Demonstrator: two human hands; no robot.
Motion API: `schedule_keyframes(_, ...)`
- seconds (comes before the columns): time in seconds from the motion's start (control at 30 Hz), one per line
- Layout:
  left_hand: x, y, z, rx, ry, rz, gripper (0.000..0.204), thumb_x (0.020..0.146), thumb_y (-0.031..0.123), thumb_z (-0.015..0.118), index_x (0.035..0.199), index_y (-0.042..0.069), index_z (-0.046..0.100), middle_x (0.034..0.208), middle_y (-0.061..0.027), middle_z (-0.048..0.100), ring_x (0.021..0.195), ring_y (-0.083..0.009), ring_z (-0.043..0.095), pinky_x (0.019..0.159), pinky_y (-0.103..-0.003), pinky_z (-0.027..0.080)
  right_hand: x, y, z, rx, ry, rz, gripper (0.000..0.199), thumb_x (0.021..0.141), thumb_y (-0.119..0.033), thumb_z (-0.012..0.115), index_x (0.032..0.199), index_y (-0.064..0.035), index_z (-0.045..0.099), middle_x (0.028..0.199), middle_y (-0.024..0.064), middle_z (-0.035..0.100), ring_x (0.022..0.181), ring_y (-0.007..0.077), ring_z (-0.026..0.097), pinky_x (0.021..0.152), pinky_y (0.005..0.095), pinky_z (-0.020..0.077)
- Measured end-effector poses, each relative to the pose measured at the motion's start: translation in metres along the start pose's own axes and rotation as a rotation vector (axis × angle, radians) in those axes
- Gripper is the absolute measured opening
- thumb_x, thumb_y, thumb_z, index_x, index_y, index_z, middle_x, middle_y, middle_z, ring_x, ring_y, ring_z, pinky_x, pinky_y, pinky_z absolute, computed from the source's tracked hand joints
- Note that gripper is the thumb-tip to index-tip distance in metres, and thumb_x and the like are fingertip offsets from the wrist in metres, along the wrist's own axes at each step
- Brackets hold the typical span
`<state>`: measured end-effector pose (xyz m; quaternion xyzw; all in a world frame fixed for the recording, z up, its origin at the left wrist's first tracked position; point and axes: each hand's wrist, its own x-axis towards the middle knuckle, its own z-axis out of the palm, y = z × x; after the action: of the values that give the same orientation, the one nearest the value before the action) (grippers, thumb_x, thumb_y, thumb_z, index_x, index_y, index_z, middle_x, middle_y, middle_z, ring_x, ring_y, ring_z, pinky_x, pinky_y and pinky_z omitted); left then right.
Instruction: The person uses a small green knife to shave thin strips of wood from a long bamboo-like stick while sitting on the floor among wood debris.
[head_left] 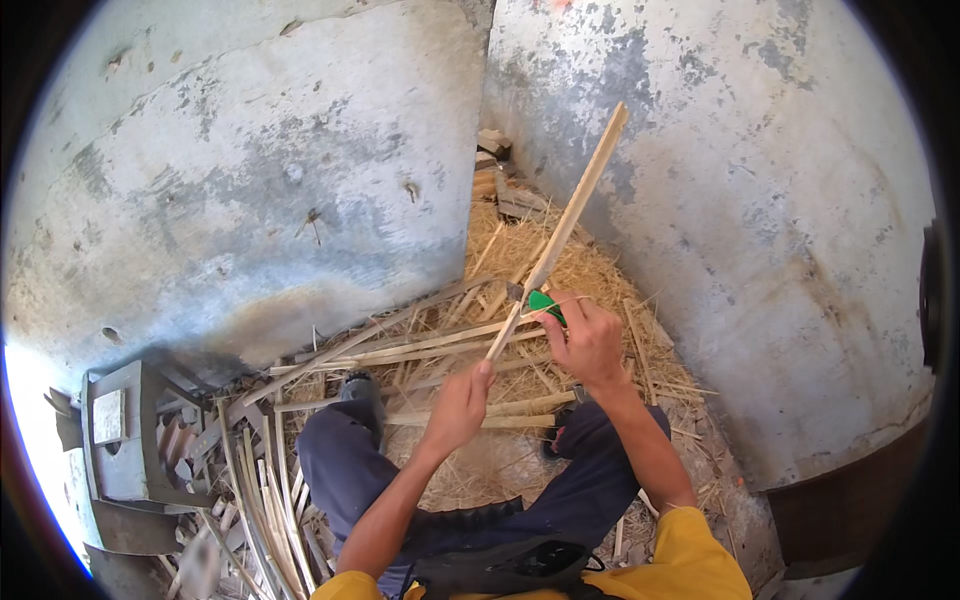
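My left hand (458, 410) is closed around the lower end of a long pale wooden strip (578, 208), which slants up and away to the right. Closed too, my right hand (592, 345) grips a green-handled tool (545, 307) beside the strip, partly hidden by the fingers. A small dark piece at the tool's left end, perhaps its blade, meets the strip's middle. A thin curl of wood shows at the right fingers.
Shavings (590, 275) and several loose strips (440, 345) cover the floor between my feet and the wall corner. More strips (275, 510) lie at my left, near a grey box-like wooden frame (145, 470). Worn plaster walls (330, 170) stand ahead and right.
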<state>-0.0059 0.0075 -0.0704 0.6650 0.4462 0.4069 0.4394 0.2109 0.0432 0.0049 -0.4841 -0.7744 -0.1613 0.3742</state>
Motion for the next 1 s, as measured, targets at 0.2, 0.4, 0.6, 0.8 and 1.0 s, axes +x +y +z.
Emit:
schedule_keyframes(0.2,-0.001,0.001,0.0,-0.025,0.011,0.009,0.052,0.114,0.036,0.034,0.09,-0.005,0.054,0.072,-0.0227,0.057,0.065,-0.039,0.054,0.068,-0.047,0.044,0.001,-0.007,0.007,0.003,0.115,0.013,0.027,0.093,-0.027,0.075,0.109,-0.0051,0.071,0.082,0.012,0.071,0.064,0.0297,0.068,0.055,0.0389,0.0514)
schedule_keyframes(0.4,0.001,-0.005,-0.003,-0.109,-0.045,-0.051,0.055,0.114,0.041,0.034,0.088,-0.003,0.053,0.068,-0.0151,0.052,0.063,-0.0277,0.05,0.067,-0.043,0.044,0.005,-0.005,0.005,-0.031,0.109,-0.017,0.026,0.094,-0.028,0.075,0.106,-0.0053,0.071,0.081,0.0108,0.071,0.063,0.0285,0.067,0.053,0.0379,0.0502)
schedule_keyframes(0.6,0.001,-0.008,-0.002,-0.095,-0.035,-0.047,0.055,0.114,0.04,0.035,0.088,-0.004,0.054,0.072,-0.0185,0.055,0.066,-0.0337,0.053,0.068,-0.045,0.044,0.0,-0.016,0.019,0.137,0.161,0.109,0.026,0.097,-0.029,0.072,0.105,-0.0032,0.071,0.073,0.0096,0.067,0.06,0.0259,0.065,0.051,0.0361,0.0481)
schedule_keyframes(0.8,0.0,-0.013,0.006,0.091,0.064,0.05,0.056,0.114,0.039,0.033,0.086,-0.004,0.054,0.068,-0.019,0.053,0.063,-0.0365,0.051,0.064,-0.047,0.041,-0.018,-0.019,0.027,0.939,-0.125,0.677,0.03,0.105,-0.031,0.062,0.103,-0.002,0.07,0.069,0.0009,0.057,0.052,0.0103,0.048,0.047,0.0283,0.0357)
schedule_keyframes(1.0,0.001,-0.005,-0.001,0.132,0.109,0.051,0.043,0.113,0.03,0.038,0.094,-0.003,0.058,0.074,-0.0295,0.059,0.075,-0.0534,0.056,0.068,-0.057,0.041,-0.021,-0.011,-0.001,1.251,-0.585,0.764,0.024,0.1,-0.027,0.066,0.104,-0.0036,0.069,0.067,-0.0056,0.048,0.055,0.0032,0.038,0.05,0.0214,0.0298)
